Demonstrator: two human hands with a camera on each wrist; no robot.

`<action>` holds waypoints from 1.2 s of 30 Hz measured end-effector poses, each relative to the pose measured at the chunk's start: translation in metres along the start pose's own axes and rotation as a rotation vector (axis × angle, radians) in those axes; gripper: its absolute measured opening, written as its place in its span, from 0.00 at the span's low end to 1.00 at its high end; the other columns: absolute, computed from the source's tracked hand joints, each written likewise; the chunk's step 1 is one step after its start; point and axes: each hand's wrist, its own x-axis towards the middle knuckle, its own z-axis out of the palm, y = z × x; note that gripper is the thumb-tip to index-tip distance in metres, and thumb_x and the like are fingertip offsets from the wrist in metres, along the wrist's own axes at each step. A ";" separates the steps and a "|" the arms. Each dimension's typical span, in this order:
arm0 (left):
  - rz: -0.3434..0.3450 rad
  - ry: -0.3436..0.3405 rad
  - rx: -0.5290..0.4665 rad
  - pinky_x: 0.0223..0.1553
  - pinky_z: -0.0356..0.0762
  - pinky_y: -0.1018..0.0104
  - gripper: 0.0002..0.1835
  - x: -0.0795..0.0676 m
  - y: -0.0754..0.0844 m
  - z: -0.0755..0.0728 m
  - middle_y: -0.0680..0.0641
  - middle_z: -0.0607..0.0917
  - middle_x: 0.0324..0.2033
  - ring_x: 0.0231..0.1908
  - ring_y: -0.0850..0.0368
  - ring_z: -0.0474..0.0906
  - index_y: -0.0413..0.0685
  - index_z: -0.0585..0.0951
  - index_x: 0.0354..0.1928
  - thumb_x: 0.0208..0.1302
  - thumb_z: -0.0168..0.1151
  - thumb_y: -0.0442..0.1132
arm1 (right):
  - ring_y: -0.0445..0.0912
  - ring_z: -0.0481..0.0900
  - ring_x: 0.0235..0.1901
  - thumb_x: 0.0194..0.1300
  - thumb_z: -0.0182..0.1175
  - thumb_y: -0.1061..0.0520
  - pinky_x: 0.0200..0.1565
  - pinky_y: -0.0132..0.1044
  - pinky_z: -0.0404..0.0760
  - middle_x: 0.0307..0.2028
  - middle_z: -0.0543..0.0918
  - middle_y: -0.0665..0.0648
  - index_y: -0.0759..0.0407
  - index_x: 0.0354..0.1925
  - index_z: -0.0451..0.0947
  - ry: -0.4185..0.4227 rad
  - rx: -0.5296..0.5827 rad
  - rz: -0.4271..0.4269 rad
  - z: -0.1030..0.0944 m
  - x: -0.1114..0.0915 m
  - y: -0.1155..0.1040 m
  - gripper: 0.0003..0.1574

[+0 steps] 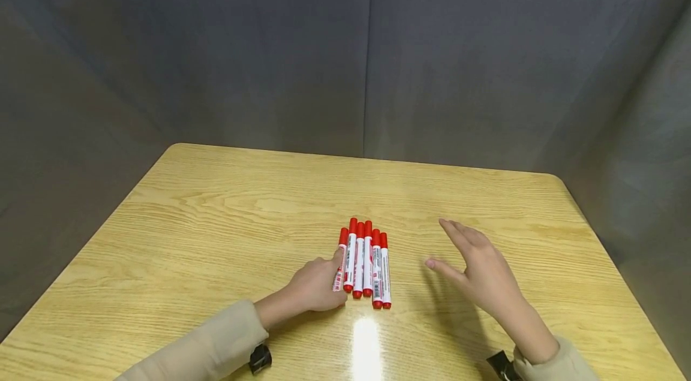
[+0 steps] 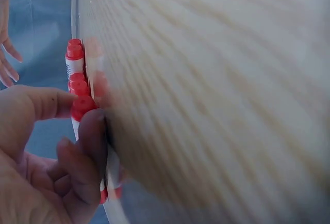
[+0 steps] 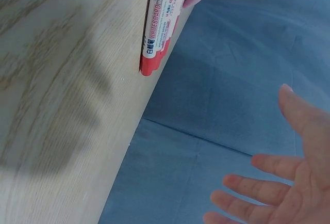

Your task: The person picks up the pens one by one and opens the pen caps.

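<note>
Several red-and-white whiteboard markers (image 1: 358, 261) lie side by side in an uneven row, red caps pointing away from me. My left hand (image 1: 318, 285) is at the row's left end, gripping the leftmost marker (image 1: 344, 237) with curled fingers that cover part of its body. In the left wrist view, my thumb and a finger meet around a marker's red end (image 2: 82, 106). To the right of the row, my right hand (image 1: 488, 276) is raised over the table with fingers spread and nothing in it. Printed lettering shows on the nearest marker (image 3: 157, 25) in the right wrist view.
The markers lie on a light wood-grain table (image 1: 243, 201) with rounded far corners. Grey cloth (image 1: 270, 57) hangs behind the table and along both sides. A bright reflection shines on the tabletop just in front of the row.
</note>
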 end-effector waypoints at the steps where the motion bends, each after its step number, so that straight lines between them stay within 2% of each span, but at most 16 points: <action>1: 0.001 0.000 0.001 0.14 0.61 0.69 0.46 0.000 0.000 0.000 0.53 0.70 0.17 0.16 0.62 0.63 0.28 0.57 0.64 0.41 0.62 0.38 | 0.67 0.68 0.52 0.54 0.63 0.42 0.47 0.62 0.68 0.53 0.71 0.72 0.65 0.61 0.66 -0.001 -0.001 0.002 0.000 0.000 0.000 0.44; 4: 0.015 0.007 -0.032 0.14 0.62 0.70 0.44 0.000 -0.002 0.000 0.53 0.71 0.17 0.16 0.62 0.64 0.27 0.57 0.63 0.42 0.61 0.36 | 0.67 0.68 0.52 0.54 0.64 0.42 0.47 0.62 0.68 0.53 0.71 0.72 0.65 0.61 0.66 -0.003 0.001 0.003 0.001 -0.001 0.000 0.44; 9: 0.038 0.041 -0.152 0.13 0.63 0.71 0.41 0.001 -0.007 0.001 0.52 0.73 0.18 0.14 0.63 0.65 0.28 0.59 0.62 0.43 0.60 0.35 | 0.67 0.68 0.52 0.53 0.64 0.43 0.48 0.61 0.68 0.53 0.71 0.72 0.65 0.60 0.66 0.001 0.005 -0.006 0.002 0.000 0.001 0.44; 13: -0.002 0.044 -0.273 0.10 0.62 0.72 0.43 0.000 -0.009 -0.001 0.53 0.71 0.14 0.09 0.64 0.63 0.26 0.56 0.64 0.44 0.59 0.35 | 0.67 0.69 0.52 0.53 0.64 0.43 0.48 0.61 0.68 0.53 0.72 0.71 0.65 0.61 0.66 0.009 0.005 -0.017 0.003 0.000 -0.002 0.43; 18: -0.055 0.015 -0.487 0.07 0.66 0.69 0.41 -0.002 -0.013 -0.002 0.54 0.69 0.06 0.04 0.63 0.63 0.28 0.52 0.66 0.50 0.56 0.32 | 0.66 0.69 0.52 0.54 0.64 0.44 0.49 0.60 0.68 0.53 0.72 0.71 0.64 0.61 0.66 0.015 0.017 -0.027 0.005 0.004 -0.004 0.42; 20: -0.064 0.016 -0.573 0.06 0.67 0.67 0.40 -0.003 -0.014 -0.003 0.53 0.69 0.04 0.03 0.62 0.64 0.30 0.51 0.67 0.52 0.54 0.30 | 0.66 0.69 0.52 0.54 0.64 0.45 0.49 0.60 0.68 0.53 0.72 0.70 0.64 0.61 0.66 0.017 0.026 -0.030 0.007 0.007 -0.005 0.42; 24: -0.061 0.034 -0.676 0.06 0.62 0.70 0.39 -0.006 -0.014 -0.006 0.51 0.69 0.04 0.03 0.61 0.64 0.33 0.53 0.67 0.51 0.51 0.28 | 0.65 0.70 0.52 0.54 0.64 0.46 0.50 0.59 0.68 0.53 0.73 0.69 0.65 0.60 0.66 0.027 0.043 -0.047 0.010 0.012 -0.008 0.41; 36: -0.011 0.092 -0.781 0.08 0.62 0.72 0.40 -0.012 -0.010 -0.012 0.50 0.71 0.06 0.05 0.60 0.66 0.41 0.53 0.69 0.50 0.52 0.26 | 0.62 0.72 0.52 0.57 0.63 0.50 0.51 0.54 0.69 0.54 0.73 0.68 0.69 0.59 0.67 0.022 0.160 -0.058 0.021 0.032 -0.014 0.37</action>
